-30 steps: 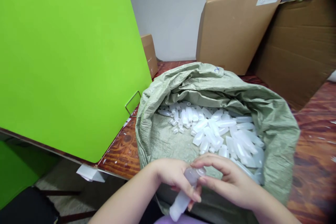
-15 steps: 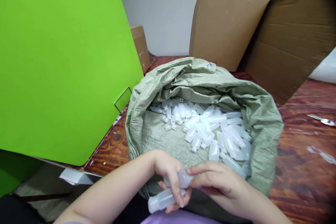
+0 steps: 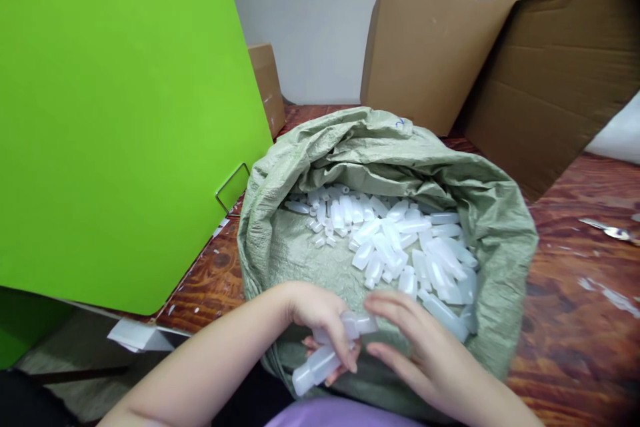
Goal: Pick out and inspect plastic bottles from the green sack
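My left hand (image 3: 320,313) is closed around two small translucent plastic bottles. One bottle (image 3: 360,325) sticks out to the right, past the thumb. The lower bottle (image 3: 316,368) slants down to the left below the fingers. Close to the right end of the first bottle, my right hand (image 3: 425,353) is open, thumb and fingers apart with nothing held between them. Both hands are over the near rim of a green woven sack (image 3: 500,213), rolled down at the top. Inside the sack lies a pile of similar bottles (image 3: 390,243), with smaller white caps or pieces at the back left.
A bright green panel (image 3: 125,113) with a wire handle (image 3: 233,188) stands at left. Cardboard boxes (image 3: 440,47) stand behind the sack, and an open brown flap (image 3: 555,80) leans at right. A metal tool (image 3: 616,232) lies on the reddish wooden table (image 3: 565,307).
My right hand has let go of the bottle's end and its fingers have spread. The bottles in my left hand have shifted slightly to the right and up.
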Tool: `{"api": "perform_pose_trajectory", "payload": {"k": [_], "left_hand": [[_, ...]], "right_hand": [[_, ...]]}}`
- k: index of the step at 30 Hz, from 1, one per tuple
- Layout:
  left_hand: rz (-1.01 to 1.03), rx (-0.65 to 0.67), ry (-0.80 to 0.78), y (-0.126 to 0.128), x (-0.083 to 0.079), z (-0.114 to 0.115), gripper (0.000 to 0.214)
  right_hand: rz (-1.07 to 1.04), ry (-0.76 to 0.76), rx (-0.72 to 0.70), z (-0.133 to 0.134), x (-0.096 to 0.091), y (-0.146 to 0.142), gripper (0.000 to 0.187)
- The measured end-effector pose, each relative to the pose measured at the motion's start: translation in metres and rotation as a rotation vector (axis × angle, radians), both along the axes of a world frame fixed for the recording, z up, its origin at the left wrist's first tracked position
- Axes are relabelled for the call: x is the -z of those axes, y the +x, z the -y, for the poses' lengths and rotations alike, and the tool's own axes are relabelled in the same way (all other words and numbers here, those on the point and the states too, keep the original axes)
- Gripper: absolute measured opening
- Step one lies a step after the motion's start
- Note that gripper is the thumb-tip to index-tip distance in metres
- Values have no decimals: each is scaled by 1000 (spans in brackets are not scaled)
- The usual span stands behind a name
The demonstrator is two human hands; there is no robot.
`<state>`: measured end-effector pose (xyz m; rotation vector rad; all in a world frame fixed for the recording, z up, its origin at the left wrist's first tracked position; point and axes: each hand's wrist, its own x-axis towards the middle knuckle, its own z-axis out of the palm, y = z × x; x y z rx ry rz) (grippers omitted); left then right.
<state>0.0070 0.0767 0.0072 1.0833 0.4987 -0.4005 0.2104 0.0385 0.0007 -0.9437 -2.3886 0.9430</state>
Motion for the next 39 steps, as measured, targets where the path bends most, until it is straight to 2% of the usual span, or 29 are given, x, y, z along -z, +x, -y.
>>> {"api": "perform_pose_trajectory", "payload": {"k": [2,4,6,8,10,12,13,16,18,20,22,23,25,27,28,29,31,32,33,34,36,38,39], "left_hand": [[-71,32,42,0,-1,4,13],[-123,49,70,1,-3,9,14],[-130,6,70,2,-6,13,15],[-123,-21,77,2,-10,16,15],[-154,-16,104,2,-13,18,15],[-207,-22,110,1,-15,21,16],[-222,-45,92,1,-15,23,16],[-215,-143,34,-1,-14,27,15],[-228,-147,96,-2,-14,30,16],[-274,-130,211,-1,-17,33,19],[-323,-151,255,1,-23,35,19],[-350,-179,255,2,-27,36,18],[-417,-207,297,4,-34,38,17],[-487,-187,459,7,-37,42,17],[-516,-176,540,8,-38,45,17],[-538,-175,603,10,-37,48,17],[-569,-204,674,12,-35,53,15],[-586,-227,689,12,-34,54,14],[-594,-239,697,11,-34,56,12],[-591,-239,704,10,-34,56,9],[-565,-233,690,9,-38,57,8],[-550,-208,667,9,-42,59,12],[-553,-192,657,9,-45,61,13]], "right_hand": [[70,-83,-43,2,0,1,28],[102,-121,5,4,0,-1,33],[25,-23,20,7,0,-3,32],[-80,72,-53,9,1,-6,33],[-106,36,-74,11,2,-9,21],[-122,-68,-8,12,4,-12,31],[-141,-73,26,13,5,-13,33],[-179,128,25,15,10,-18,38],[-121,203,11,14,12,-22,34],[-77,98,19,13,13,-26,46],[-114,35,57,12,11,-28,51],[-153,82,81,11,10,-29,49],[-206,285,109,11,8,-30,41],[-196,402,73,11,6,-33,37],[-174,358,50,11,5,-35,41],[-142,241,34,11,4,-38,47],[-67,-80,28,10,3,-42,56],[-46,-183,46,10,3,-42,59],[-45,-199,71,9,2,-42,59],[-68,-122,95,9,1,-40,59],[-141,212,104,9,-1,-36,54],[-170,516,29,10,-2,-33,44],[-170,591,-25,11,-1,-34,40]]}}
